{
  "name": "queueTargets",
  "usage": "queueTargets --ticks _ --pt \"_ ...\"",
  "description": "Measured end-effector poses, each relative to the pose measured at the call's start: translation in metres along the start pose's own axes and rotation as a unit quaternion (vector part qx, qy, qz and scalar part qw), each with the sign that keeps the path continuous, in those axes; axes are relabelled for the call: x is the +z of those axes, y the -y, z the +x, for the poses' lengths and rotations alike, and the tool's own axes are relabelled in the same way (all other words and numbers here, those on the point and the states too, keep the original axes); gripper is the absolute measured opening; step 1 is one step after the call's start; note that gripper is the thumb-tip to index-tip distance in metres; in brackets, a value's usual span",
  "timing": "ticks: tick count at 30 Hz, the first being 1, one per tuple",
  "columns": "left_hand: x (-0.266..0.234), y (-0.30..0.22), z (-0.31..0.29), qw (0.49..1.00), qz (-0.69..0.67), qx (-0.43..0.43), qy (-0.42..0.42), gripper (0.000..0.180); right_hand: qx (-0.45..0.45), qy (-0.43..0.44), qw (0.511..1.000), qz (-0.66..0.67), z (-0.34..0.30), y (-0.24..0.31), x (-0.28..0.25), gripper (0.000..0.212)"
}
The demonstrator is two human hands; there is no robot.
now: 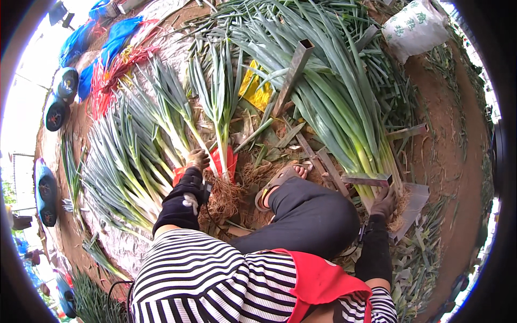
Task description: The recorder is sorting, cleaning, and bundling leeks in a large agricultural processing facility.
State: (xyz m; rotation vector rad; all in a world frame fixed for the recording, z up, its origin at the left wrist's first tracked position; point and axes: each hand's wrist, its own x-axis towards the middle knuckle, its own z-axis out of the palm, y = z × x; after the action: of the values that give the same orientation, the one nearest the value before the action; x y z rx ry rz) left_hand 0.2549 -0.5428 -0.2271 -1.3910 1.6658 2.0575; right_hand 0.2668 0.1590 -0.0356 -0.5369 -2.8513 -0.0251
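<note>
My left hand (198,159), in a dirty glove and black sleeve, is closed at the white stems of long green onions (171,137) laid in a fan on the left. Beside it, a few green onions (218,107) lie with their tangled roots (223,196) near my leg, over a red piece of plastic (229,160). My right hand (383,203), gloved in grey, is closed round the root end of a large bunch of green onions (336,107) lying in a metal rack (366,180). Its fingers are partly hidden by the bunch and a rack bar.
My bent leg (307,210) and sandalled foot (280,180) lie between the two heaps. Upright metal posts (293,75) rise beside the bunch. A white sack (414,29) lies at the far right. Red and blue bags (113,64) lie far left; leaf scraps (417,258) litter the right.
</note>
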Motion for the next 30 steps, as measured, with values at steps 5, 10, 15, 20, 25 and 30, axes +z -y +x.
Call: queueTargets --ticks 5,10,15,20,25,30 --pt "0.079 -0.004 -0.035 0.872 0.472 0.068 -0.106 0.052 0.008 0.016 0.999 -0.027 0.004 -0.002 0.003 0.037" --pt "0.121 -0.033 -0.066 0.830 0.541 0.011 -0.136 0.059 0.011 -0.013 0.998 -0.054 -0.001 -0.011 0.010 0.040" --pt "0.075 -0.018 -0.035 0.984 0.082 0.009 0.157 0.040 -0.029 -0.052 0.997 -0.052 0.001 0.009 0.021 0.043" --pt "0.150 -0.075 -0.113 0.879 -0.238 -0.154 0.382 0.035 -0.014 0.031 0.998 -0.057 -0.002 -0.029 0.015 0.045" --pt "0.192 -0.064 -0.152 0.854 -0.353 -0.055 0.379 0.042 0.021 0.042 0.989 0.139 0.030 -0.008 -0.036 0.046" --pt "0.224 -0.057 -0.158 0.841 -0.380 -0.127 0.363 0.040 -0.067 -0.007 0.881 0.468 0.041 0.094 -0.170 0.035"
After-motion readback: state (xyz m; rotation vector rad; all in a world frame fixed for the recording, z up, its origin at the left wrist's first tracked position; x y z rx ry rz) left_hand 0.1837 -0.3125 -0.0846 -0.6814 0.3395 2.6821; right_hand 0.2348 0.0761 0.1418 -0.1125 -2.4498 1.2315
